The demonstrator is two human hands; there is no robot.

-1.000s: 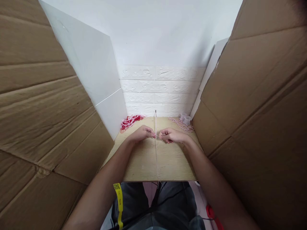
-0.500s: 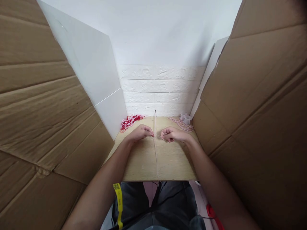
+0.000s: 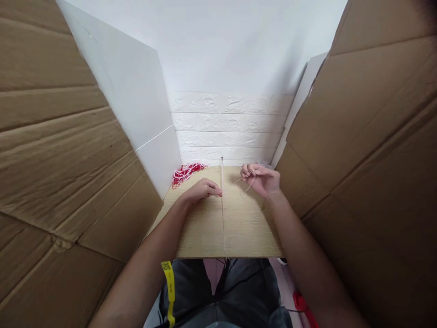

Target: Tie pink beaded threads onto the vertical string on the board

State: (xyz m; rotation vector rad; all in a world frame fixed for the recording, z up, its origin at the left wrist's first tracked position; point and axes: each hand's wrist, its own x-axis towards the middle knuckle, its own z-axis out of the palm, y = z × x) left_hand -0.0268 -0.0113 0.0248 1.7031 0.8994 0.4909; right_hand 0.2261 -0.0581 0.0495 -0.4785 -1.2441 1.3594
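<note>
A pale cord (image 3: 223, 223) runs down the middle of the wooden board, from a small hook (image 3: 221, 158) at the wall to past the near edge. My left hand (image 3: 204, 189) pinches this cord from the left, about midway along it, with thumb and forefinger closed. To the right and slightly farther off, my right hand (image 3: 261, 178) is raised with its fingers closed on a thin pale thread (image 3: 241, 178). That thread slants toward the cord near my left fingertips. A loose tail of it hangs below my right fingers.
Red and white cords (image 3: 187, 174) lie heaped at the board's far left corner. Behind my right hand, a translucent container (image 3: 264, 164) is mostly hidden. Cardboard walls (image 3: 102, 182) stand close on both sides of the wooden board (image 3: 200, 239).
My right hand has moved right and away from the cord, turning and drawing the thread out. My left hand has shifted very slightly right, still pinching. The pale strands at far right are now covered.
</note>
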